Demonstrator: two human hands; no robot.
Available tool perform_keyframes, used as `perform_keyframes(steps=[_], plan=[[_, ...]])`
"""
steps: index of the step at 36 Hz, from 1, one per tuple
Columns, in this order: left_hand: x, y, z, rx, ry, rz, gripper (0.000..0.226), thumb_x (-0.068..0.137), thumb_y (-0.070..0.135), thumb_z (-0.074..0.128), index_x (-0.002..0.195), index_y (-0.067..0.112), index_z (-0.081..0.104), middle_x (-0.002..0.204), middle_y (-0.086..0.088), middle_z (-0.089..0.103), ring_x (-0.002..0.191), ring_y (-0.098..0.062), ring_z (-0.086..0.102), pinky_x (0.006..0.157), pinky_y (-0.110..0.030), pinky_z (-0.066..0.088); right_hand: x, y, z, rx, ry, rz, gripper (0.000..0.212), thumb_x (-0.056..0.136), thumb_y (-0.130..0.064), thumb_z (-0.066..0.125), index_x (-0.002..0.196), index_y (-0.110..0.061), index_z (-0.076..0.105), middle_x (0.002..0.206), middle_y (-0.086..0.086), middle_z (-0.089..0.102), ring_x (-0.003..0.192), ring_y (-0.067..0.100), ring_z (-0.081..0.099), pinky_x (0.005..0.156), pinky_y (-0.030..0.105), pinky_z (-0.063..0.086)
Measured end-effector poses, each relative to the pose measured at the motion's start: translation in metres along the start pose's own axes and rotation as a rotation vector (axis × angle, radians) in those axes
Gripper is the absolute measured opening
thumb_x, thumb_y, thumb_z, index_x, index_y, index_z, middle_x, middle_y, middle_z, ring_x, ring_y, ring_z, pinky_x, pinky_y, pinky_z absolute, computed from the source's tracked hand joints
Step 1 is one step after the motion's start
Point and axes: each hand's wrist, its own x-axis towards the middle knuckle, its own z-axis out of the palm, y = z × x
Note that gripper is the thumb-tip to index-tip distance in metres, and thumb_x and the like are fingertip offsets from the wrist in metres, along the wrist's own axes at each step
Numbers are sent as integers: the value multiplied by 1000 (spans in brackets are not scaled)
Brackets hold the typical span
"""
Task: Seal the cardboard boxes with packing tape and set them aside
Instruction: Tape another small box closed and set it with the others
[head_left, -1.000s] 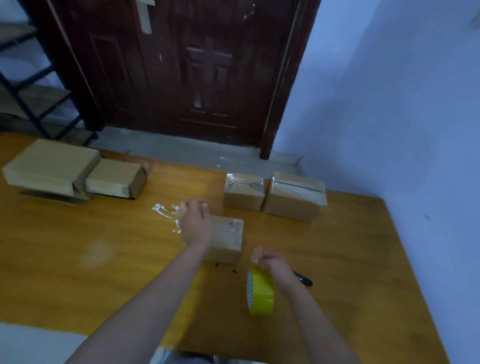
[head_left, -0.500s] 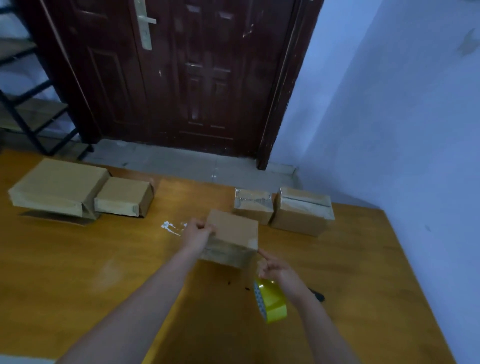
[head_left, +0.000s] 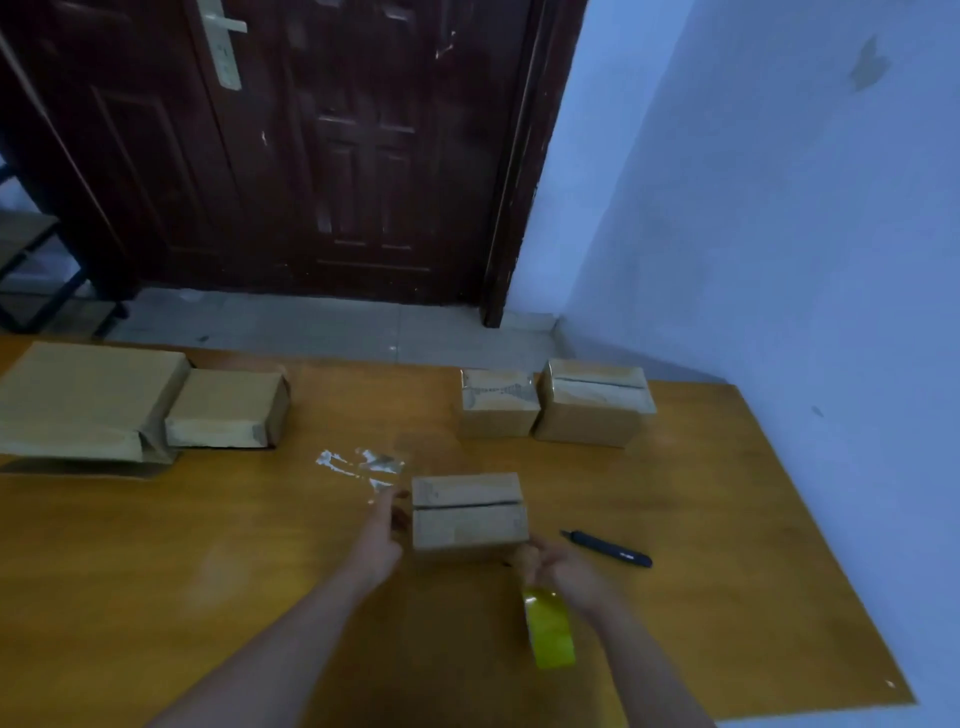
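- The small cardboard box (head_left: 469, 512) in front of the person has been turned over in the last second: half a second ago it was tipped up off the table (head_left: 156, 545) in the left hand, and now it sits flat with its open flap seam facing up
- The left hand (head_left: 382, 535) has let go and rests just beside the box's left wall, fingers (head_left: 387, 506) straight and relaxed, holding nothing
- The right hand (head_left: 558, 569) is at the box's near right corner; its fingers are curled on the yellow tape roll (head_left: 549, 626), which hangs below the hand
- The seam on top looks untaped, so the job at hand is probably to lay tape across it; whether a loose tape end is already free I cannot tell through the blur
- Two taped boxes (head_left: 556, 402) stand side by side at the far edge of the table, likely the set-aside pile
- Two more boxes (head_left: 140, 410) lie at the far left
- A dark cutter (head_left: 608, 549) lies on the table just right of the right hand, and scraps of clear tape (head_left: 363, 465) are stuck down just beyond the left hand
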Motion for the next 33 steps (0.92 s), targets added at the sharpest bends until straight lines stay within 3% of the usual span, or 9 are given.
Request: perform_keyframes(steps=[3,6,11,13,18,23,26,29,33], plan=[[6,4,-11,49,78,-3,46,81,-22,43,114,10,47,103,-10,56,99,-27,55,71,-28,42,-13,-3,-11,44,80,-32,23,71,-9,56,91,-6,67,113,8,64,115,28,56,94,37,47],[12,24,-22,20,250,70,25,86,-12,52,93,12,49,92,-7,56,92,-29,56,74,-32,40,-27,-13,-23,172,191,-93,23,70,13,59,61,-6,50,86,11,57,111,42,53,70,16,46],[-2,92,-27,15,193,355,5,94,12,54,93,14,57,88,3,59,83,-15,56,74,-30,46,-46,-55,-40,213,133,-288,18,67,-8,64,81,2,58,96,12,62,83,2,64,74,14,47],[-11,119,-22,3,26,443,9,96,20,54,96,14,61,92,1,61,86,-13,57,75,-27,47,-48,-74,-41,115,76,-328,3,81,-1,62,78,-3,62,96,9,65,86,2,64,81,21,47],[-21,158,-8,38,-248,516,22,87,33,67,99,15,68,97,-3,66,88,-10,58,78,-24,46,-49,-113,-32,-72,58,-386,20,93,-8,54,84,-17,69,92,4,68,95,18,62,89,33,45],[-20,161,-8,101,-97,609,16,85,18,70,71,15,65,61,13,62,58,7,53,59,-13,38,-45,-132,-27,-170,64,-406,20,92,-5,54,82,-16,67,83,-4,67,81,2,61,81,22,46],[-20,162,-14,222,-62,655,16,87,15,66,72,13,65,63,11,64,62,3,55,59,-16,41,-41,-134,-25,-214,52,-405,24,91,-1,55,76,-18,65,77,-10,64,73,-8,58,75,17,42],[-20,162,-18,327,-30,735,12,86,16,64,74,14,63,75,6,63,76,-15,59,68,-33,48,-36,-134,-24,-254,58,-418,12,91,-7,57,86,-9,68,88,4,69,90,12,64,90,33,48],[-24,168,-22,420,35,881,13,89,17,62,77,13,59,85,8,46,78,-13,49,68,-30,44,-37,-135,-28,-204,40,-460,15,91,-12,59,98,-3,70,100,11,71,98,20,65,97,39,48]])
